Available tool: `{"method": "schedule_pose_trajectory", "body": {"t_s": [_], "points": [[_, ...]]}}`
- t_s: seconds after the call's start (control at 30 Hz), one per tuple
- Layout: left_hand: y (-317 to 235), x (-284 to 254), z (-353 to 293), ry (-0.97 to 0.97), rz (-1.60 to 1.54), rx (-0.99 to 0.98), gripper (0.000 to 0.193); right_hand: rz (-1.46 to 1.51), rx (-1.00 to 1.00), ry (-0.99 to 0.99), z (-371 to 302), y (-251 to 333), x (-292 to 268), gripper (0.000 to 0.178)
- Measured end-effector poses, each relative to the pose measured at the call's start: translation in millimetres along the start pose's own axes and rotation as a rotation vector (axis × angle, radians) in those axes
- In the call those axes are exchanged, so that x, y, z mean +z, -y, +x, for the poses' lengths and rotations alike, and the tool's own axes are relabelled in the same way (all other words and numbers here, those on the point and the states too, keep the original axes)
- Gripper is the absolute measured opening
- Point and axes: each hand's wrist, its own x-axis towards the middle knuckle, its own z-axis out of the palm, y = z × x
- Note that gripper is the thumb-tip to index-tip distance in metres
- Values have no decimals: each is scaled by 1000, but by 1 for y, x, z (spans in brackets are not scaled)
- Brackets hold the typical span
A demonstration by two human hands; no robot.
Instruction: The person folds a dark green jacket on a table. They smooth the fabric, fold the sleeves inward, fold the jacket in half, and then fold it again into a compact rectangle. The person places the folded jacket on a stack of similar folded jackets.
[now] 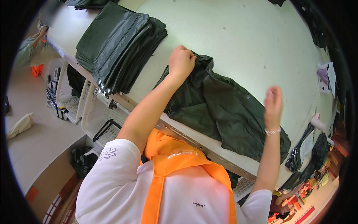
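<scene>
A dark green, thin-fabric garment lies crumpled across the pale table in front of me. At its far left end, my left hand is closed on a gathered edge of the cloth, the fingers pinched together. My right hand is raised over the garment's right part, blurred by motion; it looks open, with no cloth visible in it. A beaded bracelet circles the right wrist. To the left of my left hand rests a thick stack of folded dark green garments.
White plastic baskets stand below the table's left edge, with dark items inside. Dark cloth pieces and a small white box line the right side. Another person's arm shows at the far left, and a further person at the lower right.
</scene>
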Motion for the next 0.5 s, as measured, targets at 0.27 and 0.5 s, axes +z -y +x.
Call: {"method": "schedule_pose_trajectory", "body": {"t_s": [0.27,0.5], "points": [[30,1,11,77,-497,-172,18,-622,-189,442,89,57,125,35],[20,-2,7,-40,-488,-97,17,-722,-498,440,105,31,157,31]]}}
